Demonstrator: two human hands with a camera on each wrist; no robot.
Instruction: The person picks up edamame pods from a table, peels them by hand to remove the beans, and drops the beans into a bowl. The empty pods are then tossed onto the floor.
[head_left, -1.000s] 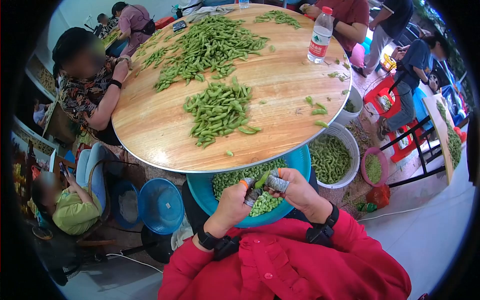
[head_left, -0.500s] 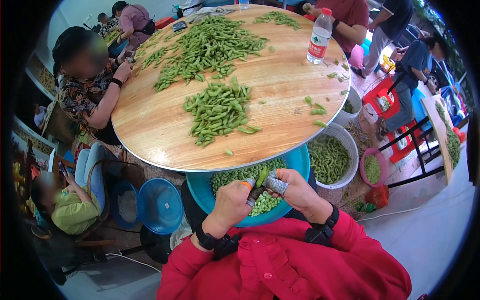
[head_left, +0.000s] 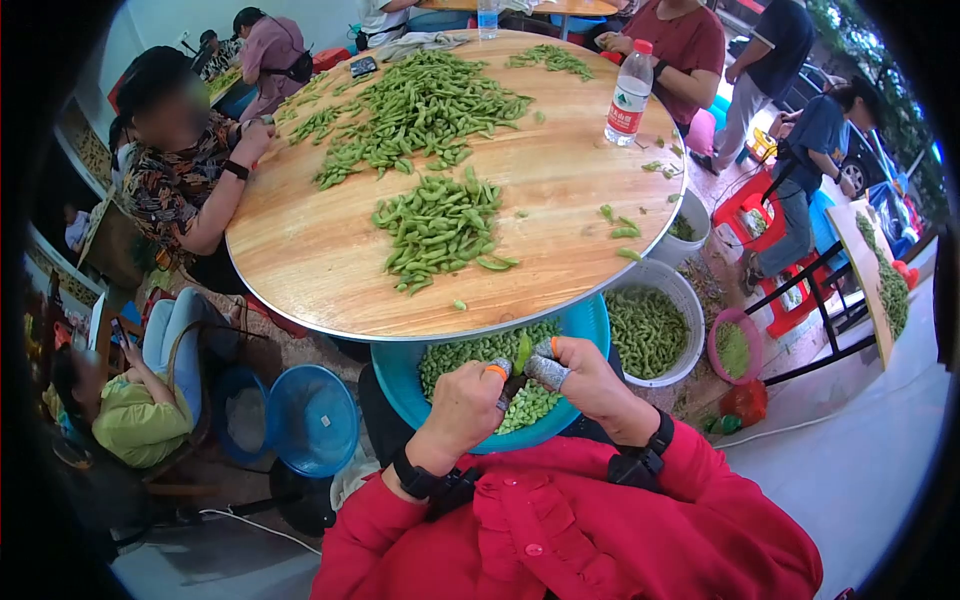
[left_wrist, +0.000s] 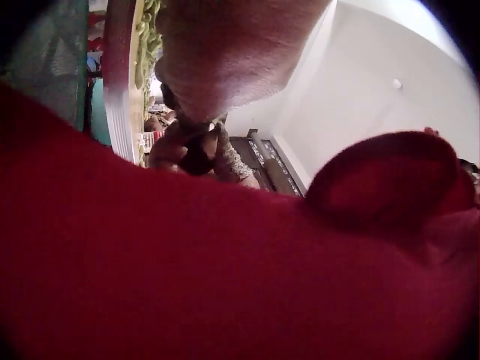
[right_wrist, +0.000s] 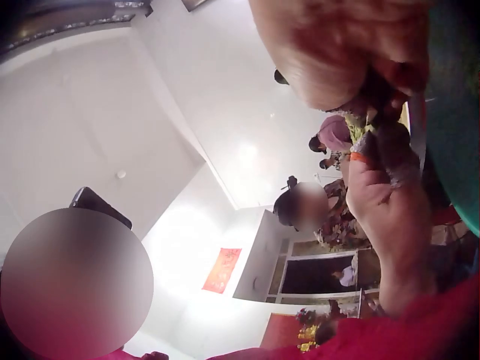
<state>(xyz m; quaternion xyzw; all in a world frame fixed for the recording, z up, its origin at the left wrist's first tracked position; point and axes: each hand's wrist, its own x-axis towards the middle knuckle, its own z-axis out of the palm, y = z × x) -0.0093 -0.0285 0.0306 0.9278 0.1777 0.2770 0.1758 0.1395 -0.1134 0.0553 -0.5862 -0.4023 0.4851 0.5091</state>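
Observation:
Both hands meet over a blue basin [head_left: 400, 385] half full of shelled green beans [head_left: 470, 352], just below the round wooden table's [head_left: 310, 260] near edge. My left hand [head_left: 468, 398] and right hand [head_left: 575, 375], fingertips wrapped in grey tape with orange bands, pinch one green soybean pod [head_left: 522, 352] between them. The pod stands upright. A pile of pods [head_left: 440, 225] lies on the table in front of me. The left wrist view is mostly red sleeve [left_wrist: 187, 285]. In the right wrist view the left hand [right_wrist: 386, 202] shows from below.
A larger heap of pods [head_left: 415, 100] and a water bottle [head_left: 626, 95] sit farther back on the table. A white bucket of pods [head_left: 650, 325], a pink bowl [head_left: 732, 348] and blue basins [head_left: 305, 420] stand on the floor. People sit around the table.
The head view has shifted slightly. Both hands stay over the basin working the same pod, which has turned more upright between the fingers.

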